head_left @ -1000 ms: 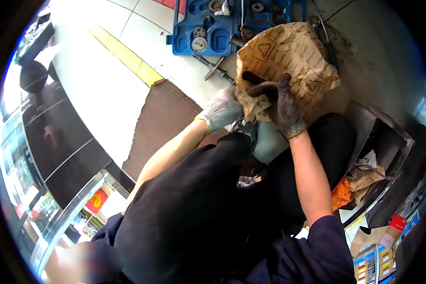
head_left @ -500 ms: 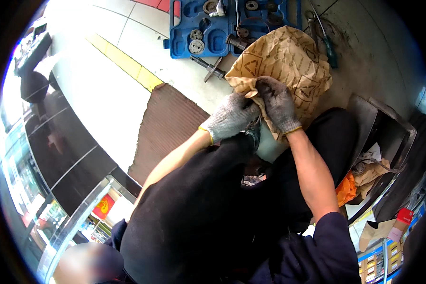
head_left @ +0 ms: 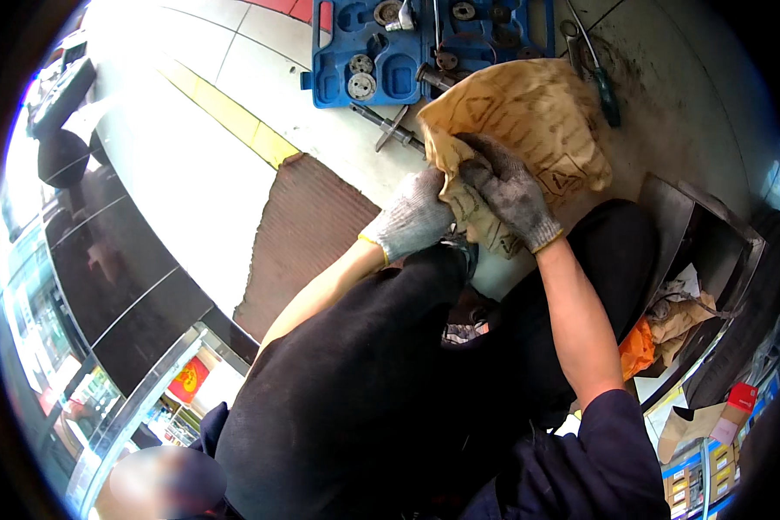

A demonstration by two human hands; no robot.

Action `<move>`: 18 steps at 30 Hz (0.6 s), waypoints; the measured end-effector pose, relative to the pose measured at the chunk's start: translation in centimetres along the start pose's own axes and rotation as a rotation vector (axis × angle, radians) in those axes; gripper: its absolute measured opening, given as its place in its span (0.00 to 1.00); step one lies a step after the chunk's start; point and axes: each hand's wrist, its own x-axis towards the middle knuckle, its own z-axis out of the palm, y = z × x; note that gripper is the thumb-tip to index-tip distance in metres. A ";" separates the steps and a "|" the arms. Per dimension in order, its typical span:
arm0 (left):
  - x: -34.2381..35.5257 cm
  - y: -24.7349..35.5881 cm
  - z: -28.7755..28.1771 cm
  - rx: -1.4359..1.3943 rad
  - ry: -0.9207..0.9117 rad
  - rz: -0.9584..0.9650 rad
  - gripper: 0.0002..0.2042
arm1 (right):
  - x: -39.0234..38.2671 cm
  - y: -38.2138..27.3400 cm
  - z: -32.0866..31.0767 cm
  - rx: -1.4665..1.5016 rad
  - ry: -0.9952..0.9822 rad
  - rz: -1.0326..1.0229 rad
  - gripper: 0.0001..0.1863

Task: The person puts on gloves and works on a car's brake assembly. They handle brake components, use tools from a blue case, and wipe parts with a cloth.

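A large sheet of brown printed paper (head_left: 520,104), creased and bulging, hangs in front of my knees. My right hand (head_left: 511,192), in a dirty grey knitted glove, grips its near edge with bent fingers. My left hand (head_left: 414,215), in a lighter grey glove with a yellow cuff, is closed at the paper's lower left edge, close to the right one. Its fingertips are partly hidden by a paper fold, and whether another item lies inside the fold cannot be seen.
Beyond the paper lies an open blue tool case (head_left: 325,74) with round metal discs. A dark metal tool (head_left: 388,128) and a green-handled screwdriver (head_left: 608,102) rest on the floor. Brown corrugated cardboard (head_left: 303,238) is at left; a metal bin (head_left: 711,234) holding scraps stands at right.
The paper has flattened and its upper edge has dropped. My right hand has shifted slightly down, the near edge now folding downward between my hands. The left hand has turned a little.
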 end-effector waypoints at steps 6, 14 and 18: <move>-0.5 -1.2 1.1 -0.205 -0.129 0.054 0.16 | 0.0 -1.9 -0.6 -0.370 -0.099 0.283 0.18; -1.8 1.4 0.5 -0.947 -0.280 -0.001 0.19 | -0.3 3.9 -4.4 -0.691 0.177 -0.118 0.17; -2.1 0.8 -0.2 -0.887 -0.327 -0.048 0.22 | -0.2 3.2 -3.3 -0.641 0.083 -0.556 0.21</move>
